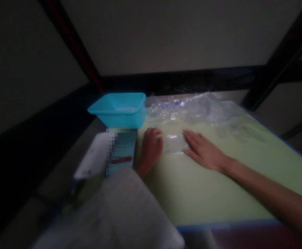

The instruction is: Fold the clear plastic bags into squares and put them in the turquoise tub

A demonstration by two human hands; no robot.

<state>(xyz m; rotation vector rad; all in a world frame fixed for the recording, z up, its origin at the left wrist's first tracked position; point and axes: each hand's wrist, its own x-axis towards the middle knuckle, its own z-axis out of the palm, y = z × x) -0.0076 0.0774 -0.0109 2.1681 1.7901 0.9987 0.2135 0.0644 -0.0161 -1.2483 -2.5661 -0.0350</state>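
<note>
A small clear plastic bag [173, 141] lies flat on a pale green mat [205, 190]. My left hand [151, 150] rests at the bag's left end with its fingers curled onto the edge. My right hand [204, 152] lies flat on the mat, fingers stretched out, fingertips touching the bag's right end. My left forearm is covered by a grey sleeve [119, 211].
A turquoise plastic tub [119, 109] stands on a light blue box [121, 150] left of my left hand. A heap of crumpled clear plastic bags [200, 109] lies at the mat's far edge. Dark frame bars [277, 58] surround the table; the picture is dim.
</note>
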